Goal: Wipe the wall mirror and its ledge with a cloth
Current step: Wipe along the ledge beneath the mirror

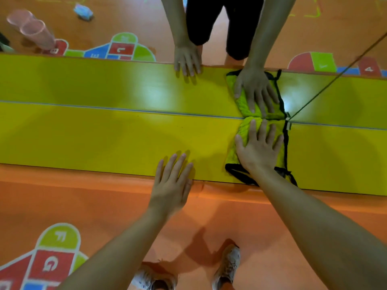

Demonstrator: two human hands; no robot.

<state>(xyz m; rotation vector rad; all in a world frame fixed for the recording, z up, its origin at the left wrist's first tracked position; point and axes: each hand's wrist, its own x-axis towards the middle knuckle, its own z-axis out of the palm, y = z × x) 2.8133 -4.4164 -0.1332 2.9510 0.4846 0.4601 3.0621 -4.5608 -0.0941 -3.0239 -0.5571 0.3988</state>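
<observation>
The left hand [171, 183] lies flat near the front edge of the ledge [83, 139], its fingers [167, 164] straight and a little apart, holding nothing; it looks to be a brace. To its right the cloth [231, 156], a yellow-green microfibre square with black binding, lies on the ledge with its far edge against the foot of the wall mirror [104, 80]. The right hand [258, 149] presses down on it, fingers [253, 130] spread and straight, tips close to the glass; nothing is pinched or clamped.

The cloth is probably light, soft and limp; it would likely bunch under a sideways push, so a broad flat palm over its middle suits it better than a grip at one corner. The loose bound corner hanging over the front edge could drag or catch.

The ledge is a long, glossy yellow board, smooth enough for the cloth to glide easily and to show smears under the lamp glare. The mirror rises straight from it and doubles both hands and the cloth. In front lies an orange floor [104, 206] with a hopscotch marking [52, 258] at the left and worn pale shoes [228, 266] further right; pink tumblers [31, 28] show in the reflection at the upper left; a dark slanting line crosses the glass at the far right, and I cannot tell what it is.
</observation>
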